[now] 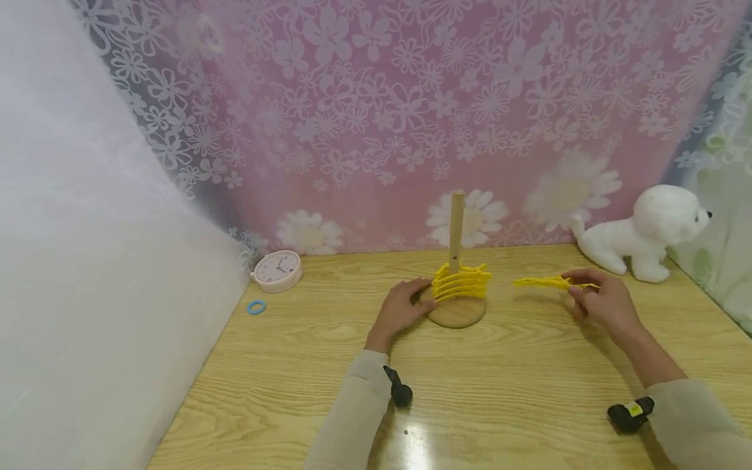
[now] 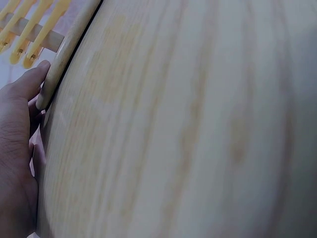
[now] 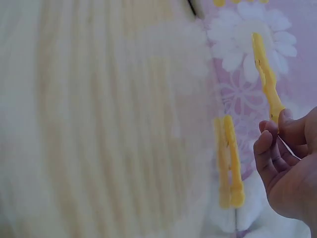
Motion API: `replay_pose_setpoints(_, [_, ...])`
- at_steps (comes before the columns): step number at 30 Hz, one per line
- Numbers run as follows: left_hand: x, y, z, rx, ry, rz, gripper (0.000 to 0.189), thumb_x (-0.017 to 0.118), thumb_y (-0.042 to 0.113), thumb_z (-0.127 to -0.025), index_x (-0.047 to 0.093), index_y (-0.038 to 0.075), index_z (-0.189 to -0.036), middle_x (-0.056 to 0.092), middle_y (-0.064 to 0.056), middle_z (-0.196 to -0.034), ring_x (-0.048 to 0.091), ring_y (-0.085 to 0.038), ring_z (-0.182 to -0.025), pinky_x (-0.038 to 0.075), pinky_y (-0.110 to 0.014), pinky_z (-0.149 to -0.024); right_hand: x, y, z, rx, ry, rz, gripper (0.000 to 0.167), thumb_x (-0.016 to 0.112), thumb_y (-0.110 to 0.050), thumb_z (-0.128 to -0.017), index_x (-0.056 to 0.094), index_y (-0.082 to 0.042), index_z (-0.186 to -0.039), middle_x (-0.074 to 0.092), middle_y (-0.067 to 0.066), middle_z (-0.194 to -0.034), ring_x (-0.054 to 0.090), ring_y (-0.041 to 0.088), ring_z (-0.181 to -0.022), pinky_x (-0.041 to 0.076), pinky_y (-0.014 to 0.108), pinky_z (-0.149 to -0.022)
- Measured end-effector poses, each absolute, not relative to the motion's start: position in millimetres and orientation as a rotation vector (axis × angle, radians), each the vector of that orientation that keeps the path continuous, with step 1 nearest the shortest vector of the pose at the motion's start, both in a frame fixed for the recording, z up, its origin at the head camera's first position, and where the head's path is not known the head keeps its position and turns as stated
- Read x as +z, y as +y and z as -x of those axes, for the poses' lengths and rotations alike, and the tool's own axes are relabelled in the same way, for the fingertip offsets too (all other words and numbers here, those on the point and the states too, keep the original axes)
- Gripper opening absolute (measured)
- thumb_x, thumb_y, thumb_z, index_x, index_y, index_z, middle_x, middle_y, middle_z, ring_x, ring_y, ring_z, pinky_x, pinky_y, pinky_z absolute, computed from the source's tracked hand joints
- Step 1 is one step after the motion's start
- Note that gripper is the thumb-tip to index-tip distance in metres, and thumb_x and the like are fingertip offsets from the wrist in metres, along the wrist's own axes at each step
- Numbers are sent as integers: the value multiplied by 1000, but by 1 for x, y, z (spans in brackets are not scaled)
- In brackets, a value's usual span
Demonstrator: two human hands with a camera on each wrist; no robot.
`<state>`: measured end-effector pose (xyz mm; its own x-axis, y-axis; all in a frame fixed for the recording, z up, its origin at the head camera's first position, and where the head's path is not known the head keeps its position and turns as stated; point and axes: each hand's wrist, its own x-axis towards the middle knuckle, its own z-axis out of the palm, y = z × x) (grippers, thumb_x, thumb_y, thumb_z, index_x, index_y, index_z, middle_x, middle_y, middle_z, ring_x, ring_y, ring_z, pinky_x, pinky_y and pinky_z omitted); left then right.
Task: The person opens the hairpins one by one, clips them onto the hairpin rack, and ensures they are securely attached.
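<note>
A wooden stand [image 1: 456, 228] has an upright post on a round base. Several thin yellow plastic pieces [image 1: 461, 284] with bumpy ends are stacked around the post's lower part. My left hand [image 1: 401, 308] holds the base's left rim, its thumb against the edge in the left wrist view. To the right of the stand, my right hand [image 1: 602, 303] pinches one end of a similar yellow piece [image 3: 266, 74] between thumb and fingers, apart from the stack. Another yellow piece [image 3: 233, 161] lies beyond that hand in the right wrist view; its full shape cannot be made out.
A pink clock [image 1: 278, 271] and a blue ring [image 1: 256, 307] lie at the table's left. A white plush dog [image 1: 646, 235] sits at the back right. The flowered curtain [image 1: 352, 130] hangs along the table's back edge, with a white wall-like sheet at left.
</note>
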<state>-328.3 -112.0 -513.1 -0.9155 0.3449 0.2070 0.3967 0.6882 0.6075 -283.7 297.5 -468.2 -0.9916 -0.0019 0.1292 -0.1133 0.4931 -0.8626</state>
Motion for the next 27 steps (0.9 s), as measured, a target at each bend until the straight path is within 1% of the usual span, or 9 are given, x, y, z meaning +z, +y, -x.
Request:
replay_pose_setpoints(4, [-514, -113, 329, -1031, -2818, 617, 61, 64, 50, -101, 53, 23, -155, 52, 2, -157, 40, -17, -151, 20, -34, -132, -462, 290, 285, 1465, -2579, -96, 34, 55, -15, -109, 59, 3, -137, 58, 0, -112, 56, 20, -59, 52, 32, -48])
replay_pose_setpoints(7, [-515, -113, 329, -1040, -2818, 613, 61, 64, 51, -101, 53, 24, -155, 52, 3, -157, 40, -17, -151, 19, -34, -132, -457, 283, 286, 1430, -2552, -78, 31, 58, -15, -107, 63, 1, -133, 60, -7, -106, 57, 19, -59, 55, 31, -50])
replay_pose_setpoints(9, [-514, -113, 329, -1047, -2819, 611, 61, 64, 51, -101, 52, 24, -155, 52, 3, -157, 40, -16, -151, 19, -34, -132, -453, 278, 286, 1427, -2530, -67, 30, 59, -15, -107, 64, 1, -131, 61, -8, -104, 57, 18, -59, 56, 31, -50])
replay_pose_setpoints(12, [-514, -113, 328, -1052, -2821, 611, 61, 64, 50, -101, 53, 24, -155, 52, 3, -157, 40, -16, -151, 19, -34, -132, -448, 269, 288, 1445, -2480, -67, 27, 61, -12, -105, 66, 2, -127, 64, -2, -102, 56, 17, -58, 55, 29, -49])
replay_pose_setpoints(14, [-513, -113, 328, -1053, -2820, 611, 61, 65, 50, -101, 53, 24, -155, 52, 3, -157, 40, -16, -151, 19, -33, -132, -444, 262, 288, 1447, -2446, -80, 25, 63, -10, -104, 67, 3, -125, 65, -1, -101, 56, 17, -57, 55, 29, -48])
replay_pose_setpoints(19, [-511, -112, 326, -1061, -2816, 614, 61, 66, 47, -101, 53, 23, -155, 52, 2, -157, 40, -17, -150, 20, -33, -132, -436, 246, 291, 1448, -2365, -93, 22, 69, -6, -100, 71, 5, -120, 65, -14, -86, 57, 15, -53, 53, 23, -46])
replay_pose_setpoints(21, [-511, -112, 326, -1066, -2812, 618, 60, 66, 46, -101, 53, 22, -155, 52, 1, -157, 40, -18, -150, 19, -33, -132, -435, 240, 294, 1456, -2346, -78, 22, 71, -5, -98, 72, 5, -119, 64, -17, -80, 58, 14, -52, 53, 22, -45])
replay_pose_setpoints(24, [-510, -112, 326, -1067, -2808, 623, 60, 66, 47, -101, 53, 22, -155, 51, 0, -158, 40, -19, -150, 19, -34, -132, -433, 230, 298, 1469, -2341, -67, 22, 74, -5, -97, 75, 3, -117, 66, -13, -75, 58, 15, -53, 53, 23, -45])
replay_pose_setpoints(27, [-510, -113, 326, -1075, -2799, 630, 60, 66, 47, -101, 53, 22, -154, 52, -1, -158, 41, -19, -150, 19, -34, -132, -432, 221, 302, 1486, -2341, -68, 21, 74, -6, -97, 76, 2, -116, 67, -10, -77, 58, 15, -54, 54, 23, -46])
